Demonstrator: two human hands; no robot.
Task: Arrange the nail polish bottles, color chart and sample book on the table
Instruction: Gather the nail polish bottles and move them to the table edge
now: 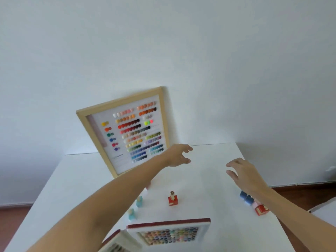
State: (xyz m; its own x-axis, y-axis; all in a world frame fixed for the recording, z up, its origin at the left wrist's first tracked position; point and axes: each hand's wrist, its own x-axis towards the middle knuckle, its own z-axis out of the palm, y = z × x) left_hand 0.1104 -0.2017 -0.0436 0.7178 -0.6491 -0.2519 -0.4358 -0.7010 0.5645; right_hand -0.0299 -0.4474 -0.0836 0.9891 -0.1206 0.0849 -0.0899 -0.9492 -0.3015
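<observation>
A wood-framed color chart (pixel 127 131) leans against the wall at the back of the white table (pixel 72 188). My left hand (pixel 179 154) hovers open just right of its lower corner, apart from it. My right hand (pixel 243 172) hovers open over the table's right part. A red bottle with a gold cap (pixel 172 199) stands mid-table. Two pale teal bottles (pixel 139 201) (pixel 131 214) stand left of it. Blue bottles (pixel 245 197) and a red one (pixel 261 210) cluster under my right forearm. The open sample book (pixel 169 232) lies at the near edge.
A plain white wall rises behind the table. Brown floor (pixel 300 193) shows to the right of the table and at the far left. A white surface corner (pixel 325 213) sits at the right edge of view.
</observation>
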